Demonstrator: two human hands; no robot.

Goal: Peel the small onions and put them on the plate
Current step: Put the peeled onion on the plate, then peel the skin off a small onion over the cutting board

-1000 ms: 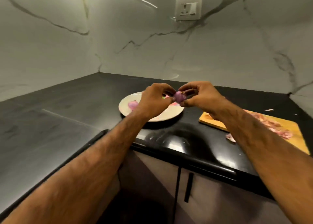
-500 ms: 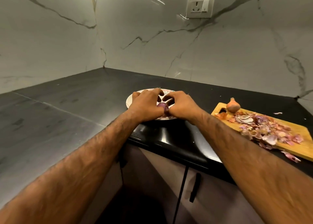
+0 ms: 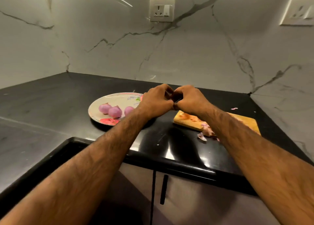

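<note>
My left hand and my right hand are pressed together above the black counter, between the plate and the cutting board. Their fingers close around a small onion, of which only a dark sliver shows. The round pale plate lies to the left of my hands. On it rest three peeled purple onions side by side. My left wrist hides the plate's right part.
A wooden cutting board lies to the right, partly under my right forearm, with onion peels at its front edge. One peel scrap sits farther back. Marble walls with two sockets close the corner. A cabinet handle hangs below the counter's edge.
My hands have risen from the plate and shifted right, still joined around the onion. The view has turned, so the peeled onions on the plate now show.
</note>
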